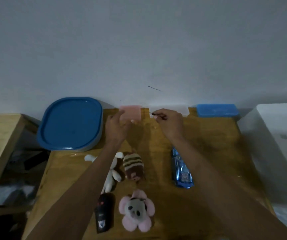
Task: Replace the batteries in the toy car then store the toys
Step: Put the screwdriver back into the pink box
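Observation:
A blue toy car (181, 168) lies lengthwise on the wooden table (208, 144), right of centre. My left hand (117, 126) reaches to the back and grips a small pink box (130, 112) by the wall. Beside it, my right hand (171, 122) pinches a thin dark tool (154, 114), perhaps a small screwdriver, in front of a white box (179, 109). A black remote control (103, 212) lies near the front edge. Three plush toys rest between my arms: a white and brown one (112, 175), a striped brown one (134, 168) and a pink flower one (136, 210).
A large container with a blue lid (70, 123) stands at the back left. A small blue box (217, 110) sits against the wall at the back right. A white bin (281, 135) stands off the table's right side. A wooden shelf (1, 132) with clutter below is at the left.

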A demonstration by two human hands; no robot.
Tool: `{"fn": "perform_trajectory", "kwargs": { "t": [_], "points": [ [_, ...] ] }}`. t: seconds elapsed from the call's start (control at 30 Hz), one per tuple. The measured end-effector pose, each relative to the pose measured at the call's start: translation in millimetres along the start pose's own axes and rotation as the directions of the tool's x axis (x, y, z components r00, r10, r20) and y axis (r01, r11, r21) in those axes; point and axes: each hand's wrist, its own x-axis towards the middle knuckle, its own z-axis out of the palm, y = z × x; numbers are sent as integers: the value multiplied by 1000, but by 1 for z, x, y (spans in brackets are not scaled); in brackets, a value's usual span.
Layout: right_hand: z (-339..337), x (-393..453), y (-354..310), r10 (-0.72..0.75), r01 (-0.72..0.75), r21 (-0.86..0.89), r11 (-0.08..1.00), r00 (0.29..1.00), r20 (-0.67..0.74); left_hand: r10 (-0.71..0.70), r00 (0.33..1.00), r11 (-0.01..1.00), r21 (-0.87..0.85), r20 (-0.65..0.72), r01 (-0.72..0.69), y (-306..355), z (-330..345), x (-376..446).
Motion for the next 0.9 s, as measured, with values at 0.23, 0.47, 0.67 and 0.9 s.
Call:
{"fn": "perform_trajectory", "kwargs": {
  "t": [0.23, 0.47, 0.67, 0.9],
  "points": [
    [82, 34, 3, 25, -4, -213, 977, 995, 96, 54, 996, 995, -84, 75, -47, -33, 15, 51],
    [98, 46, 15, -148, 202, -379, 903, 975, 167, 101, 994, 988, -119, 31, -96, -48, 29, 64],
    [102, 44, 17, -260, 326, -471, 820, 944, 201, 136, 991, 977, -167, 10, -132, -53, 31, 67],
    [100, 37, 14, -329, 339, -425, 839, 939, 99, 207, 978, 963, -175, -6, -205, -57, 32, 67]
  ]
}}
